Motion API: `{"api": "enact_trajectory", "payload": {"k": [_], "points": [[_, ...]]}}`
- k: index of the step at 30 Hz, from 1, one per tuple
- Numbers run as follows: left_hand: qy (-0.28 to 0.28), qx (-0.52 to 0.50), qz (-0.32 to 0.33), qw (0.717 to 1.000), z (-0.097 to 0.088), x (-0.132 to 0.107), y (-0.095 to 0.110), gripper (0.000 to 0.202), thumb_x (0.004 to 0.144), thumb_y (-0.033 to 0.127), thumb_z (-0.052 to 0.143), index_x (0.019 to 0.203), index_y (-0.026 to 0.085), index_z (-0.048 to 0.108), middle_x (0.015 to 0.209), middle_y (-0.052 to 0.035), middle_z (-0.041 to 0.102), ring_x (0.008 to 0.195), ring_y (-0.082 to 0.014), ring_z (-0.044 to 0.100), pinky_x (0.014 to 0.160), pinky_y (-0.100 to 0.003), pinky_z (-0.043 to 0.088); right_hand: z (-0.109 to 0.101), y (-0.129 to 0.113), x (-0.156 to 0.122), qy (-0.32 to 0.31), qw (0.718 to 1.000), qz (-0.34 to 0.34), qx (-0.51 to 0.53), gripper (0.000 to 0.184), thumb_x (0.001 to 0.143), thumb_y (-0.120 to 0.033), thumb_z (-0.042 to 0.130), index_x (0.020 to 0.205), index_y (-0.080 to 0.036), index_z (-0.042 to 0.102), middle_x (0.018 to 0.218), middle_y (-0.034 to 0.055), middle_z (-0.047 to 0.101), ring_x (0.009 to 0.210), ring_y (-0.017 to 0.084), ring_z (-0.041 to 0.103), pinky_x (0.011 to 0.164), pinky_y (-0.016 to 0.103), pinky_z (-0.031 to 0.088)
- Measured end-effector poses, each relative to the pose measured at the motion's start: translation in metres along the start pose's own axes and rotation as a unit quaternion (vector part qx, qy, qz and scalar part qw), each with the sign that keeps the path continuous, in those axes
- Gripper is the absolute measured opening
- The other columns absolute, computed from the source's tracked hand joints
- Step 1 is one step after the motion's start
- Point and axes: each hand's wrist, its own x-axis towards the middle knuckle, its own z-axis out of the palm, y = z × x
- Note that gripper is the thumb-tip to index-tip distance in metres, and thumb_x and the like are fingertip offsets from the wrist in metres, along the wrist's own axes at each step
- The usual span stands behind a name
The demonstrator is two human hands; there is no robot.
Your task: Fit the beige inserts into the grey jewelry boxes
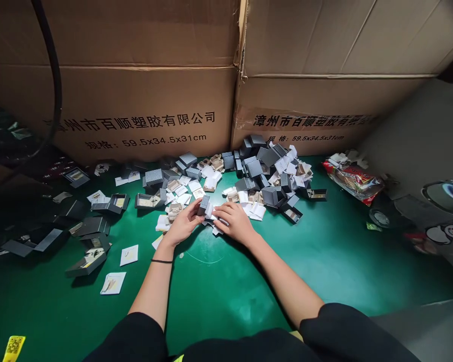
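Observation:
My left hand (185, 222) is closed around a small dark grey box (204, 205), fingers on its side and thumb below. Beside it my right hand (234, 221) bends its fingers over pale card pieces (216, 229) at the box's right edge; whether it grips one I cannot make out. Just past both hands lie white and tan card inserts (177, 195). A heap of similar grey boxes (253, 167), mixed with white papers, rises behind my right hand. Another open grey box (149, 200) rests left of my left hand.
Two large cartons (143, 95) wall off the back of the green table (226, 301). Several open boxes (88, 261) and two white cards (129, 255) lie at left. A red snack bag (353, 180) and a round metal object (447, 195) stand at right. A black cable (55, 75) hangs upper left.

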Motion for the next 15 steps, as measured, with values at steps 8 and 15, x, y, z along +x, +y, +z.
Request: {"api": "enact_trajectory", "payload": {"k": [8, 15], "points": [[-0.004, 0.007, 0.008, 1.0, 0.0006, 0.0003, 0.0004, 0.074, 0.079, 0.038, 0.065, 0.145, 0.019, 0.039, 0.146, -0.0125, 0.045, 0.133, -0.0286, 0.043, 0.11, -0.043, 0.037, 0.0002, 0.0016, -0.0007, 0.0, 0.999, -0.016, -0.039, 0.021, 0.088, -0.035, 0.06, 0.104, -0.025, 0.07, 0.113, 0.0057, 0.07, 0.109, 0.027, 0.054, 0.095, 0.045, 0.039], [0.037, -0.014, 0.03, 0.999, -0.0012, -0.0042, 0.0075, 0.074, 0.076, 0.042, 0.069, 0.142, 0.02, 0.045, 0.141, -0.011, 0.052, 0.133, -0.0294, 0.043, 0.111, -0.042, 0.035, 0.0013, 0.0056, -0.0007, 0.066, 0.993, -0.066, -0.078, 0.035, 0.086, -0.05, 0.062, 0.102, -0.02, 0.07, 0.105, 0.0071, 0.072, 0.102, 0.024, 0.056, 0.091, 0.04, 0.041]]}}
